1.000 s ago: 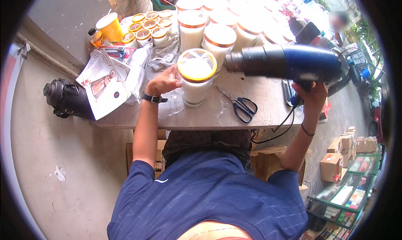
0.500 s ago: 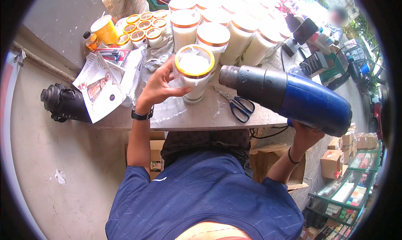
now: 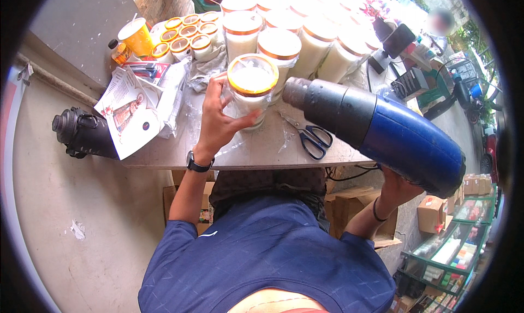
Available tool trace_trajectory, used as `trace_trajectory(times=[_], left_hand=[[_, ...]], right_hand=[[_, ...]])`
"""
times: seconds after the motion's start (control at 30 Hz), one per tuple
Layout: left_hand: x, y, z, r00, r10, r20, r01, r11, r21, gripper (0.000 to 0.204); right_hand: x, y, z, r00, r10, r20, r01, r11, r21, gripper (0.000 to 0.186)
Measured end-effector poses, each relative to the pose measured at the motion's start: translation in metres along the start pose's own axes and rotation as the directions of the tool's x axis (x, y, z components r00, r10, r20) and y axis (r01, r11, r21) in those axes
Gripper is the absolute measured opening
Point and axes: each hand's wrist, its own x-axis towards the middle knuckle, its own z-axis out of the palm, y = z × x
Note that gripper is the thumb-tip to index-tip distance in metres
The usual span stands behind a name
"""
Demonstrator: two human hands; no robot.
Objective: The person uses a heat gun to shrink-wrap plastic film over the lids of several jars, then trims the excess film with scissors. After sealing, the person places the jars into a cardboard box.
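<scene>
A tall glass candle [image 3: 252, 97] with white filling and a gold rim stands near the table's front, clear film around it. Around its left side curls my left hand [image 3: 215, 124], thumb across the front and fingers partly hidden behind. My right hand [image 3: 401, 186] grips a blue and black heat gun [image 3: 406, 133] from below; the gun hides much of its handle and my fingers. The black nozzle points left toward the candle, a short gap apart from it. Scissors with dark blue handles [image 3: 315, 142] lie on the table below the nozzle.
Several tall white candles [image 3: 279, 45] crowd the back, with small gold-rimmed candles [image 3: 180, 46] to their left. A yellow cup [image 3: 136, 37], printed sheet [image 3: 128, 108] and black bottle [image 3: 82, 133] are at left. Cardboard boxes [image 3: 434, 212] and a green-framed rack [image 3: 458, 242] are at right.
The heat gun has tilted, its nozzle slightly higher and its rear end lower and farther right. My left wrist has moved right, and the thumb reaches farther across the candle, which has shifted slightly.
</scene>
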Motion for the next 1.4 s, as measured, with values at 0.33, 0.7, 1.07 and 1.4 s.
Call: trace_trajectory(times=[0.33,0.7,1.07,1.4], left_hand=[[0.0,-0.001,-0.001,1.0,-0.016,0.013,0.017,0.999,-0.035,0.083],[-0.004,-0.018,0.003,0.997,0.07,-0.021,-0.069,0.996,0.065,0.08],[-0.014,-0.025,0.003,0.991,0.092,0.102,-0.101,0.991,0.09,0.098],[-0.025,-0.056,0.015,0.993,0.111,0.033,-0.113,0.99,0.084,0.101]], right_hand=[[0.04,-0.007,0.006,0.969,0.169,0.181,-0.141,0.977,-0.16,0.058],[0.02,0.005,-0.006,0.924,0.309,0.227,-0.314,0.949,-0.014,0.062],[-0.063,0.019,-0.005,0.912,0.374,0.171,-0.39,0.918,0.075,0.065],[-0.066,0.015,-0.003,0.954,0.285,0.093,-0.292,0.953,0.074,0.083]])
